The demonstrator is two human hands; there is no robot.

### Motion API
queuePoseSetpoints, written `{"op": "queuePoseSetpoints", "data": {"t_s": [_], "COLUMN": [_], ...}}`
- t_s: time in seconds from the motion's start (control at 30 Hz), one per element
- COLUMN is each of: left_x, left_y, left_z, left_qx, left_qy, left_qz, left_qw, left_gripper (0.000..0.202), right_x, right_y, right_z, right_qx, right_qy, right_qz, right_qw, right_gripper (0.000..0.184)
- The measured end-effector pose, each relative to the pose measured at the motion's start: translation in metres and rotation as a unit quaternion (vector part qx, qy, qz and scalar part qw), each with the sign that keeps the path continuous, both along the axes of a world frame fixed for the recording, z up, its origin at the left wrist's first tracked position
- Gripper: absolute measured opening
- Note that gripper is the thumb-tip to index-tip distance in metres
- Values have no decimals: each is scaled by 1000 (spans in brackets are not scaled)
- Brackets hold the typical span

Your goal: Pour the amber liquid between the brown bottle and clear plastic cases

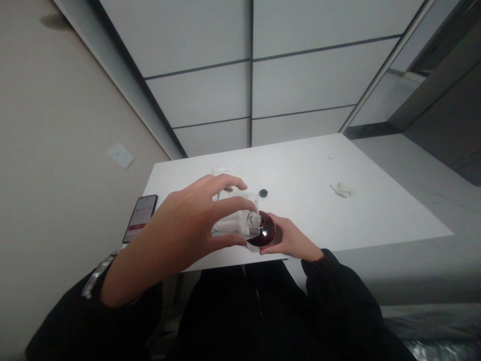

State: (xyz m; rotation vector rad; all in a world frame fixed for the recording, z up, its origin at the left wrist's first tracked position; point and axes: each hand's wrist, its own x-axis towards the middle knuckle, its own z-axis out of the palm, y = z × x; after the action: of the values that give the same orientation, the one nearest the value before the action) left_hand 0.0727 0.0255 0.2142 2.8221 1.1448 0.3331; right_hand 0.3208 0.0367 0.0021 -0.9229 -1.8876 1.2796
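Note:
My left hand (199,213) is curled round a clear, square-sided bottle (236,223), its thumb below and its fingers over the top. The bottle lies tilted, with its narrow end over a dark red, rounded bottle (268,231). Around the far side of that dark red bottle is my right hand (289,238), keeping it at the table's near edge. The clear bottle partly covers the dark red one, so I cannot tell whether their openings touch. A small dark round cap (263,193) lies on the table just beyond them.
The white table (308,175) has a crumpled whitish scrap (342,190) on its right side. A phone (140,219) with a lit screen lies at the left edge. Behind my left hand is a faint clear item (220,170). White panelled doors (210,95) stand behind the table.

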Motion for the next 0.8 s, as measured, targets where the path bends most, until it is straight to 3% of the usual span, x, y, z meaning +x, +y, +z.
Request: {"op": "queuePoseSetpoints", "data": {"t_s": [0.8], "left_x": [4], "left_y": [2], "left_z": [1], "left_qx": [-1], "left_qy": [15], "left_qz": [-10], "left_qw": [1000], "left_gripper": [36], "right_x": [-1], "right_y": [-1], "right_z": [5], "right_qx": [0], "right_qy": [-5], "right_qz": [3], "right_qw": [1000], "right_gripper": [88]}}
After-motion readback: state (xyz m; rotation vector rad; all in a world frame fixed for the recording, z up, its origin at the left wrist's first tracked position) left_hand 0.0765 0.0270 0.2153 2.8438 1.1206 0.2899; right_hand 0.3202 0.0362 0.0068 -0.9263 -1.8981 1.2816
